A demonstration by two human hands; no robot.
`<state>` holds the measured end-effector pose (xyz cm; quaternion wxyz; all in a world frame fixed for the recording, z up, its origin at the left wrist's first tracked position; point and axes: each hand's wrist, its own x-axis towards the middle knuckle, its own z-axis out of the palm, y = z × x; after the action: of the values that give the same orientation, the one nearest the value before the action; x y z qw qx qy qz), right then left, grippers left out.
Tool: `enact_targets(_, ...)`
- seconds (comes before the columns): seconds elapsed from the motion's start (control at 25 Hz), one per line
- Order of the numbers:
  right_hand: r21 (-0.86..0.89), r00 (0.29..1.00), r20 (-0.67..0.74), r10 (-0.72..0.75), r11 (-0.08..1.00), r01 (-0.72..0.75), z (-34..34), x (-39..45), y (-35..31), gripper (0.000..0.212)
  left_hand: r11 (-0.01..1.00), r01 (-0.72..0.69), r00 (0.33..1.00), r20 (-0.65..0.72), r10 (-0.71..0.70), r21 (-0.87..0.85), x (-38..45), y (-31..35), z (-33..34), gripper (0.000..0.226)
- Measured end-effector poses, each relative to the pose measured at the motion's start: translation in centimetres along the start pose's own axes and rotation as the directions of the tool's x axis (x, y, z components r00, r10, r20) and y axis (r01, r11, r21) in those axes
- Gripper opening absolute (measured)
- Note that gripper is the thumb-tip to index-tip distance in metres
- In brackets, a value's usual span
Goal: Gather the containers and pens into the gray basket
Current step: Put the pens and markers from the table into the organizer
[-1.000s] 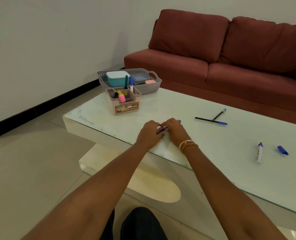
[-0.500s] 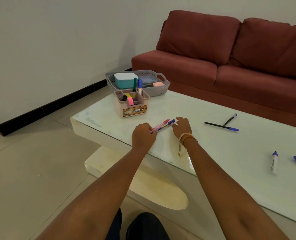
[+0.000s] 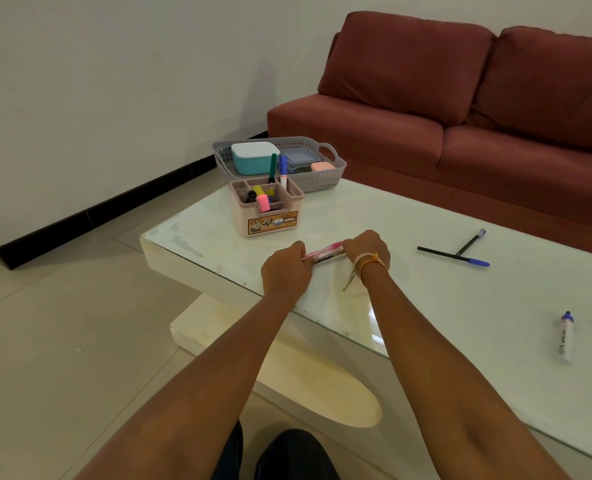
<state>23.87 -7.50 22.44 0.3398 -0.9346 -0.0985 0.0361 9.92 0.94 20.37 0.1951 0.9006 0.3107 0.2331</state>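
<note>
Right, red sofa (image 3: 460,109) at back, glass table (image 3: 408,306) in front of it. Gray basket (image 3: 325,174) on table's far corner w/ teal, blue-lidded & pink containers inside; beige pen organizer (image 3: 270,216) just in front, markers upright in it. Left hand (image 3: 285,271) & right hand (image 3: 367,249) each curl round an end of a pink pen bundle (image 3: 324,254), near table's front edge. Two crossed pens (image 3: 460,252) lie to the right, a white marker (image 3: 564,336) further right.

Glass-topped table (image 3: 408,306) carries organizer (image 3: 270,216), basket (image 3: 325,178), pens (image 3: 455,252), marker (image 3: 564,336).
</note>
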Motion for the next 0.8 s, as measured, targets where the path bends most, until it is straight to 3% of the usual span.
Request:
enact_targets(0.16, 0.131, 0.994, -0.035, 0.100, 0.987, -0.095, -0.3, -0.5, -1.4, 0.016, 0.987, 0.043, 0.996, -0.070, -0.054, -0.154, -0.1, -0.1, 0.0, 0.026)
enact_targets(0.28, 0.301, 0.985, 0.052, 0.167, 0.937, -0.175, -0.5, -0.7, -1.7, 0.024, 0.938, 0.113, 0.984, -0.093, -0.151, -0.328, -0.3, -0.5, -0.2, 0.028)
enact_targets(0.4, 0.708, 0.967, 0.205, 0.152, 0.659, -0.253, -1.0, -1.0, -3.2, 0.016, 0.856, 0.172, 0.969, -0.071, -0.236, -0.488, 0.2, -1.1, -0.7, 0.030)
enact_targets(0.44, 0.800, 0.967, 0.217, 0.130, 0.545, -0.253, -1.5, -1.0, -4.4, 0.016, 0.851, 0.173, 0.971, -0.059, -0.232, -0.497, 0.5, -1.5, -1.0, 0.031)
enact_targets(0.52, 0.879, 0.985, 0.147, 0.088, 0.445, -0.171, -2.2, -0.3, -6.9, 0.015, 0.884, 0.142, 0.983, -0.044, -0.180, -0.445, 0.9, -2.8, -1.6, 0.031)
enact_targets(0.6, 0.874, 1.000, -0.018, 0.002, 0.486, 0.015, -3.0, 0.3, -9.8, 0.003, 0.936, 0.089, 0.992, -0.056, -0.114, -0.341, 1.3, -4.4, -2.3, 0.029)
enact_targets(0.72, 0.772, 0.973, -0.188, -0.136, 0.591, 0.232, -3.2, 0.7, -13.9, 0.021, 0.989, 0.029, 0.997, -0.065, -0.039, -0.145, 2.4, -6.2, -3.0, 0.033)
enact_targets(0.8, 0.685, 0.944, -0.246, -0.218, 0.650, 0.328, -2.2, 1.0, -16.0, 0.019, 0.989, 0.022, 0.997, -0.064, -0.032, -0.147, 2.9, -7.0, -3.0, 0.032)
